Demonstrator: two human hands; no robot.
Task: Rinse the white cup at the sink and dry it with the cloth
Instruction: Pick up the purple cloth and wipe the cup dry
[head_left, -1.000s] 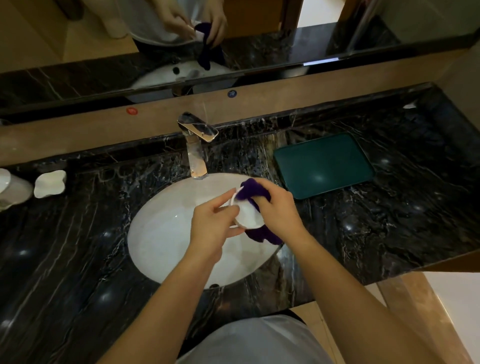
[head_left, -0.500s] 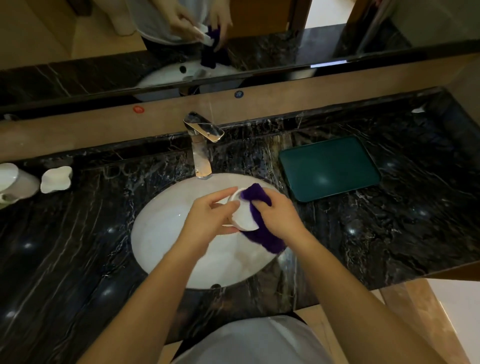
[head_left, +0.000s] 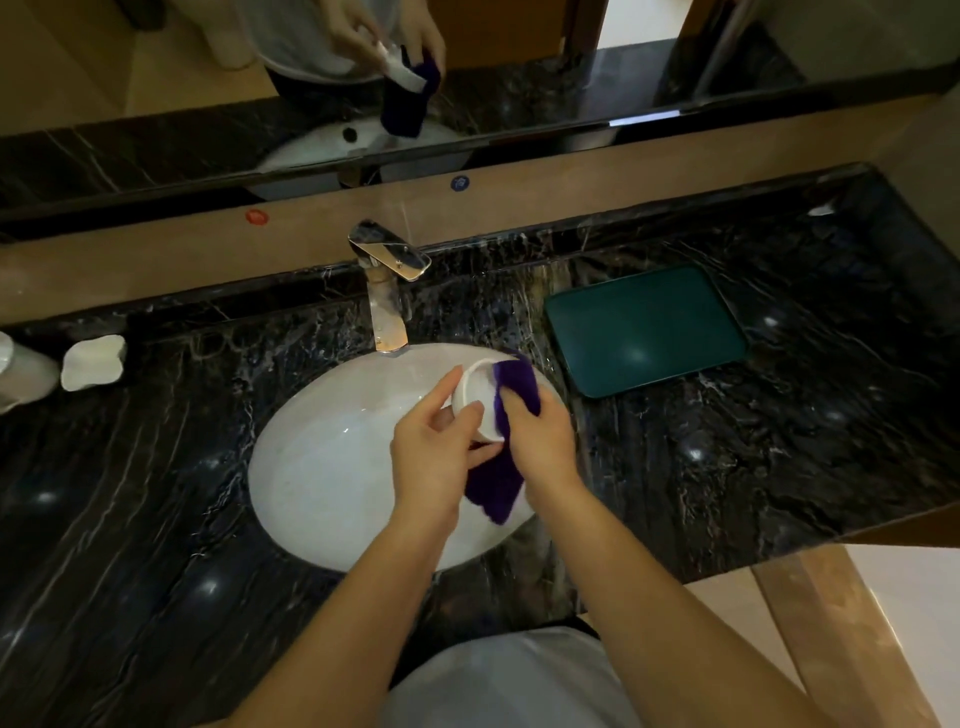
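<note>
Far left edge: white container (head_left: 23, 375), partly cut off; white dish (head_left: 93, 362) beside it on dark marble counter (head_left: 130, 493). Centre: white oval sink (head_left: 322, 467), chrome tap (head_left: 387, 291) behind it. Above sink, centre frame: left hand (head_left: 434, 452) closed around cup (head_left: 475, 397), cup tilted, mouth toward upper left. Right hand (head_left: 540, 441) presses purple cloth (head_left: 511, 395) against cup's right side; cloth tail hangs between wrists. Right of sink: green tray (head_left: 647, 330) on counter. Top: mirror (head_left: 156, 104) reflects hands, cup, cloth.
</note>
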